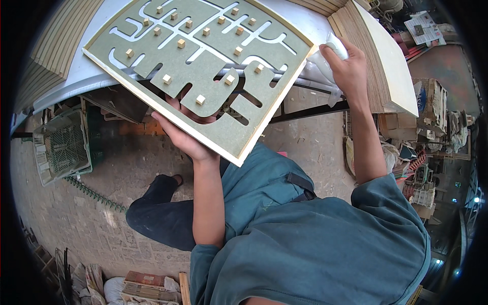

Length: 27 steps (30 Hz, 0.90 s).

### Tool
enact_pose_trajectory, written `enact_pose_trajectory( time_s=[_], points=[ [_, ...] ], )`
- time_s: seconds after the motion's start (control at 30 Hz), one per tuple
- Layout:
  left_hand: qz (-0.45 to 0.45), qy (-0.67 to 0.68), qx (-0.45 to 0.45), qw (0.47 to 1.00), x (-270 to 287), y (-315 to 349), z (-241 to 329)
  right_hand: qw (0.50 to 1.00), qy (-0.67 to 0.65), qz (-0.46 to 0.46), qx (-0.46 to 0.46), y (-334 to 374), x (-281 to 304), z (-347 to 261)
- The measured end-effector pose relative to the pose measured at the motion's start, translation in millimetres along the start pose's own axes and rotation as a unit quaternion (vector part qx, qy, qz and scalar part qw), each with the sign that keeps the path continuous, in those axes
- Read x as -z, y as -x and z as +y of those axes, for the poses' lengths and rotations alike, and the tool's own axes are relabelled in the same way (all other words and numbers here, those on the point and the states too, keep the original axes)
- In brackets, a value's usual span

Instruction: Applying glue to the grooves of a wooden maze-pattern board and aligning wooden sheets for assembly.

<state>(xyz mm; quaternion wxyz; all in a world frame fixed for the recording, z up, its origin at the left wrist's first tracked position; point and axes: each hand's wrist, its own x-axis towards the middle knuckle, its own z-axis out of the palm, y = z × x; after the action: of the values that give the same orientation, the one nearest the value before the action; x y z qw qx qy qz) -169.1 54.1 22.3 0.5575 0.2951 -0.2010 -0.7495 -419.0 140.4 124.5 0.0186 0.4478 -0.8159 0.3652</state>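
A framed grey-green board (218, 133) with curved and straight cut-out slots is tilted in front of me, partly over the table edge. Several small wooden cubes (181, 43) stand on it. My left hand (189, 137) grips its near left edge from below, the fingers passing under the board and partly showing through the slots. At the board's right corner, my right hand (351, 66) is closed around a soft clear plastic bag (324, 66) with white contents, and its lower end hangs below my fingers. Whether the bag touches the frame I cannot tell.
A white table (76, 84) lies under the board's far part. Stacks of wooden panels stand on it at the left (61, 46) and right (376, 61). A green-white plastic crate (63, 145) is at the left, a coiled green hose (96, 195) on the floor. Shelves of clutter line the right.
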Motion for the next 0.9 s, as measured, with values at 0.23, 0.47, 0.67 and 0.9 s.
enact_pose_trajectory(
  time_s=[0.23, 0.47, 0.67, 0.9],
  points=[
    [-0.002, 0.016, -0.001, 1.000, 0, 0, 0, 1.000, 0.011, 0.009, -0.001, -4, 0, 5],
    [-0.008, 0.011, 0.001, 1.000, 2, 0, -1, 1.000, 0.016, 0.012, 0.000, -8, 0, 9],
    [-0.021, 0.006, 0.004, 1.000, 6, -2, -2, 1.000, 0.018, 0.024, -0.004, -12, 0, 16],
    [-0.012, 0.033, 0.019, 0.999, 1, 1, 1, 0.999, 0.035, 0.032, -0.002, -16, 1, 18]
  ],
)
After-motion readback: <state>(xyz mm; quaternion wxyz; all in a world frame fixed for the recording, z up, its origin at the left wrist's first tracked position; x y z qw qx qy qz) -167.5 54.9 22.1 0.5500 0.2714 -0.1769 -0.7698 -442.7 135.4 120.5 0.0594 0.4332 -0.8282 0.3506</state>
